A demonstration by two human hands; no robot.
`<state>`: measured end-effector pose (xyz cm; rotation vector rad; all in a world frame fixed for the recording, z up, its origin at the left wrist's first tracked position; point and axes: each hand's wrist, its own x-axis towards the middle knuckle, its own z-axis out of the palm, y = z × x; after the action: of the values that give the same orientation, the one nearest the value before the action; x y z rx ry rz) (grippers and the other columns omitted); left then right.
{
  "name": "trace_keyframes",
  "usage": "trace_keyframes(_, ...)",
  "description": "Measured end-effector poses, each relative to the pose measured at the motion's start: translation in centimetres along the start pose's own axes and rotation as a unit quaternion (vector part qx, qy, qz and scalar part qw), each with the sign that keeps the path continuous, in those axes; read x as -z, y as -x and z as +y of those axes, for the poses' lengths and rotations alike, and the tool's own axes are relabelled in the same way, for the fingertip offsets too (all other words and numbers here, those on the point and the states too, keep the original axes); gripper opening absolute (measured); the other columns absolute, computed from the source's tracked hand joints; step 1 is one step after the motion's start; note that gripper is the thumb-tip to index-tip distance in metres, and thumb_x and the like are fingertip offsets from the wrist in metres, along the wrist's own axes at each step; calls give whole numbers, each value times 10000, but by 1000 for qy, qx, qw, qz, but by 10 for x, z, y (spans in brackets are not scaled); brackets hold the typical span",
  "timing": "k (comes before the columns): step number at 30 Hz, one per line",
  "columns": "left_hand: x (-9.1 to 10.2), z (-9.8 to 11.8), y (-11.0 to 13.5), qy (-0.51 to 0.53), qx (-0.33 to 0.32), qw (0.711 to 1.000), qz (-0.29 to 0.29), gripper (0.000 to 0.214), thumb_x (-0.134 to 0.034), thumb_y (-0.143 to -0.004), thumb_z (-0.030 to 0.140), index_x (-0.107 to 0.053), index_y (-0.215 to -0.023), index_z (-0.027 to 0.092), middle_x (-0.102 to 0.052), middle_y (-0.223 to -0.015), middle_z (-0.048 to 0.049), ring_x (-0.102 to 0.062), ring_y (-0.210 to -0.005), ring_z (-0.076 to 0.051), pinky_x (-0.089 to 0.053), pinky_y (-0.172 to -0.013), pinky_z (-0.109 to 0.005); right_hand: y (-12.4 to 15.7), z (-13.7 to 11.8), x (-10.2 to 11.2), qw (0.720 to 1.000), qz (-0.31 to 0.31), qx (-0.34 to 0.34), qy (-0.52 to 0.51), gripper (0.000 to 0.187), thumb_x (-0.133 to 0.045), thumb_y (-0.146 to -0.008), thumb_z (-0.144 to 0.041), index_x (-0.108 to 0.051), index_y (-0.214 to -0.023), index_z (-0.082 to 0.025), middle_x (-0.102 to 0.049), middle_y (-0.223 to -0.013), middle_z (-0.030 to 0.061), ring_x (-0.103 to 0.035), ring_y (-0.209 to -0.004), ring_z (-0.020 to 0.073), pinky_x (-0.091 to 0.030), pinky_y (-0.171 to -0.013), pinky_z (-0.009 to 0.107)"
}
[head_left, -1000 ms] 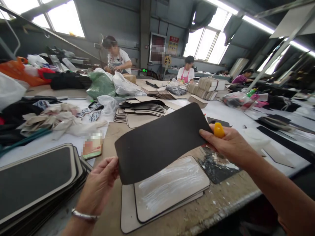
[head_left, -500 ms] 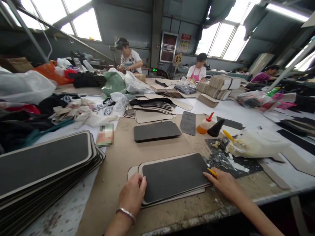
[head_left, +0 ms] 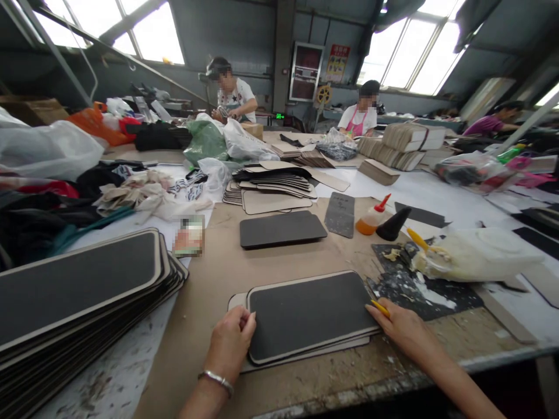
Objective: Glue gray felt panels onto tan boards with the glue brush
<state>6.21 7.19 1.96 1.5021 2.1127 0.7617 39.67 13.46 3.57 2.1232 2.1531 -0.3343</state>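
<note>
A dark rounded sheet (head_left: 308, 314) lies flat on a pale board (head_left: 244, 302) at the near edge of the brown work surface. My left hand (head_left: 229, 343) rests at the sheet's left end, fingers curled against its edge. My right hand (head_left: 404, 329) presses the sheet's right end and grips a yellow-handled tool (head_left: 379, 308) between its fingers. Another dark sheet (head_left: 282, 228) lies alone further back on the same surface.
A tall stack of bordered dark panels (head_left: 82, 291) fills the left. Right of the sheet are a glue-smeared mat (head_left: 419, 288), a white plastic bag (head_left: 476, 253), an orange glue bottle (head_left: 371, 218) and a black cone (head_left: 391, 226). Board stacks (head_left: 271, 192) and seated people sit behind.
A second ago both hands held the dark sheet up over a glue-coated board. The sheet has since been laid flat on it, and my hands now rest at its two ends.
</note>
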Motion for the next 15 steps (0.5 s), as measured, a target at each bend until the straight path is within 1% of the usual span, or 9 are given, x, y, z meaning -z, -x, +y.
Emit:
trace_keyframes(2, 0, -3, 0, 3, -5, 1000, 1, 254, -427, -764, 347, -433, -536, 234, -520, -511, 22, -520, -509, -145, -375, -546, -246, 2, -3, 3, 1000, 12, -16, 8, 283, -347, -896, -442, -492, -786, -225, -641, -687, 61, -644, -724, 269, -376, -596, 296)
trace_keyframes(4, 1, -5, 2, 6, -6, 1000, 4, 255, -422, -758, 379, -444, -547, 238, -529, -508, 20, -527, -503, -148, -385, -548, -253, 4, -5, 4, 999, 42, -33, 13, 275, -389, -884, -449, -508, -820, -209, -640, -755, 72, -637, -740, 259, -386, -613, 299)
trace_keyframes(7, 6, -7, 6, 24, 2, 1000, 10, 249, -448, -724, 453, -528, -611, 246, -580, -544, 8, -567, -524, -168, -422, -566, -274, 6, -7, 5, 997, 74, -28, 13, 266, -415, -882, -432, -549, -844, -205, -622, -852, 70, -619, -773, 229, -402, -659, 296)
trace_keyframes(11, 11, -7, 15, 76, 20, 997, 16, 321, -466, -656, 511, -630, -707, 239, -679, -691, -45, -641, -636, -214, -482, -630, -320, 11, -11, 6, 995, 86, -22, 35, 293, -374, -901, -375, -588, -791, -208, -598, -818, 62, -597, -780, 210, -412, -690, 289)
trace_keyframes(13, 12, -8, 18, 95, 26, 995, 16, 348, -472, -638, 513, -650, -734, 228, -701, -754, -66, -658, -689, -229, -500, -657, -333, 12, -14, 8, 994, 96, -16, 40, 298, -364, -899, -350, -596, -786, -202, -596, -804, 68, -589, -794, 214, -413, -711, 297)
trace_keyframes(15, 12, -8, 20, 105, 30, 994, 17, 366, -480, -634, 511, -662, -761, 220, -706, -772, -73, -663, -714, -237, -509, -672, -343, 13, -15, 9, 994, 104, -6, 24, 287, -363, -887, -343, -591, -785, -202, -603, -816, 75, -586, -815, 223, -412, -727, 307)
